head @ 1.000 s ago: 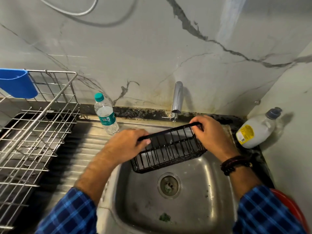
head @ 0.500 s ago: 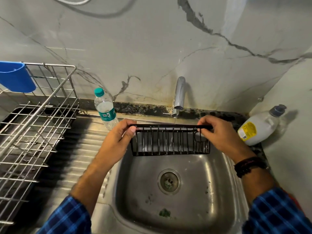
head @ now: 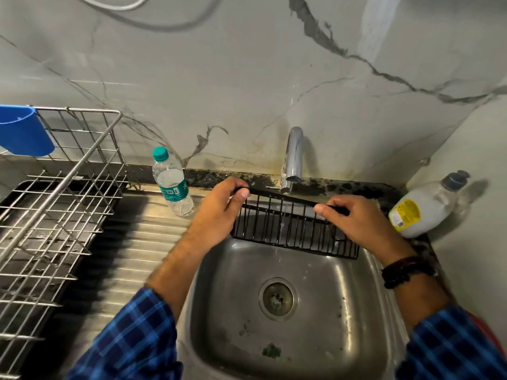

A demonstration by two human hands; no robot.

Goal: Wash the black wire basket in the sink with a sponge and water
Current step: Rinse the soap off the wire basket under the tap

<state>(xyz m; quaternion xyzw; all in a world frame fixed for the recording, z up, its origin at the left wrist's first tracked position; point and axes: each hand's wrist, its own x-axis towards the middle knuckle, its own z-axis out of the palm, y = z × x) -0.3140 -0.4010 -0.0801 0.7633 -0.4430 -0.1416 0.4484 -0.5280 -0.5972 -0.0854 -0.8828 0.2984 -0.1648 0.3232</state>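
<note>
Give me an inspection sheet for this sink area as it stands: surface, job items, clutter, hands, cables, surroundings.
Surface: steel sink, small green scrap near its front.
Job's things: black wire basket held under running tap; no sponge seen.
Clutter: water bottle, white bottle with yellow label.
Grippers: left hand and right hand each grip the basket's top rim.
Cables: white cable on the wall above.
Surroundings: dish rack, blue cup, marble wall.
</note>
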